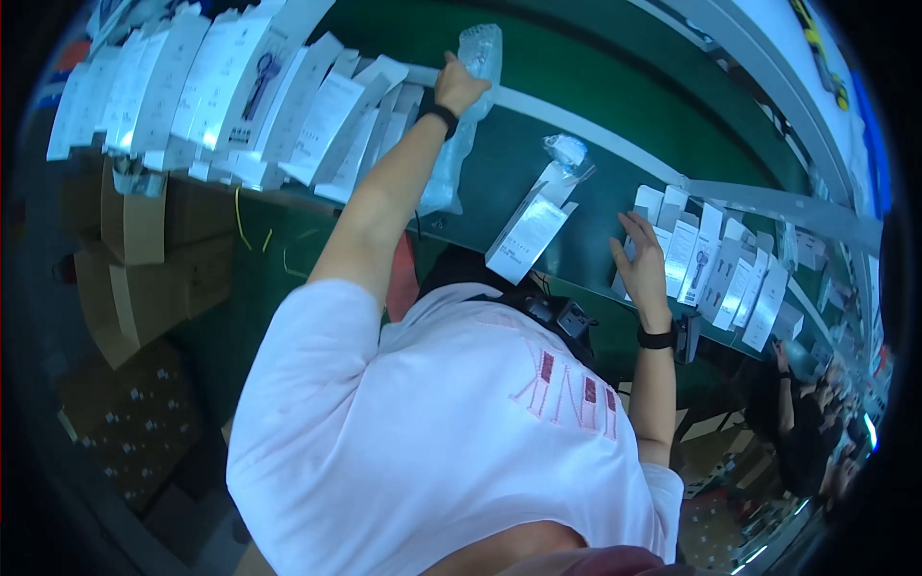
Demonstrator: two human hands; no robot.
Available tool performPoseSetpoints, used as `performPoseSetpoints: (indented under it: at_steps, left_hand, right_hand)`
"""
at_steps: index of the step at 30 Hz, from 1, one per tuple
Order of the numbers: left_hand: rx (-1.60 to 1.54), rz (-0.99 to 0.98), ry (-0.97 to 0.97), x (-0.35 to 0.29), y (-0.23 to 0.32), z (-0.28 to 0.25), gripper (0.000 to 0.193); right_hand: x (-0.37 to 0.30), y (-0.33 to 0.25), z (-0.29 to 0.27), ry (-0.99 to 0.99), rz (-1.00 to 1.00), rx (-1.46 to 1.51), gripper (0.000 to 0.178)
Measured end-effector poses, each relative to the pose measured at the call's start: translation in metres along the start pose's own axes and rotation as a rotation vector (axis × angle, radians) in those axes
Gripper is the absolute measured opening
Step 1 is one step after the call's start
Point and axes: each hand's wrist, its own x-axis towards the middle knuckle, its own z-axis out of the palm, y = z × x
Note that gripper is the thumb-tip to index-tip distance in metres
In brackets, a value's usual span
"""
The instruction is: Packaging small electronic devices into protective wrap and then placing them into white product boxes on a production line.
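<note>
My left hand (461, 86) is stretched to the far side of the bench, its fingers closed on a long strip of clear bubble wrap (451, 158). That strip runs down toward the bench's near edge. In the middle, a white carton (526, 240) lies with its end flaps up, and a clear plastic-wrapped item (566, 150) shows at its far end. My right hand (642, 254) is open with fingers apart, beside the row of white cartons (680, 252) on the right. Whether its fingertips touch the nearest carton, I cannot tell.
More white cartons (226, 91) stand packed along the left of the green bench (595, 226). A metal rail (576, 125) crosses behind. Brown cardboard boxes (154, 278) sit on the floor at left. Another person (812, 422) is at far right.
</note>
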Motion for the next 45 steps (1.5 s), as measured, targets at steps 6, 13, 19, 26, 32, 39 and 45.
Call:
performPoseSetpoints:
  at_steps: [6, 13, 19, 26, 32, 39, 45]
  left_hand:
    - [-0.956, 0.217, -0.42, -0.097, 0.094, -0.064, 0.051]
    - [-1.088, 0.579, -0.513, -0.196, 0.158, -0.097, 0.06]
    - [-1.15, 0.608, -0.473, -0.198, 0.165, -0.1, 0.061]
    - [-1.086, 0.668, -0.475, -0.204, 0.164, -0.095, 0.062]
    - [-1.756, 0.105, -0.999, -0.222, 0.168, -0.09, 0.062]
    - [-1.657, 0.109, -0.995, -0.233, 0.164, -0.095, 0.058]
    - [-1.77, 0.094, -1.021, -0.23, 0.16, -0.093, 0.062]
  right_hand:
    - [0.027, -0.081, -0.078, 0.336, -0.188, 0.407, 0.072]
    - [0.026, -0.157, -0.151, 0.305, -0.687, 0.294, 0.056]
    - [-0.002, -0.159, -0.145, 0.437, -0.788, 0.031, 0.034]
    - [-0.002, -0.156, -0.144, 0.367, -0.862, 0.091, 0.035]
    - [-0.003, -0.156, -0.126, 0.407, -0.815, 0.073, 0.038]
    - [-0.019, -0.167, -0.134, 0.432, -0.717, 0.053, 0.043]
    - [-0.016, -0.162, -0.128, 0.439, -0.689, 0.098, 0.038]
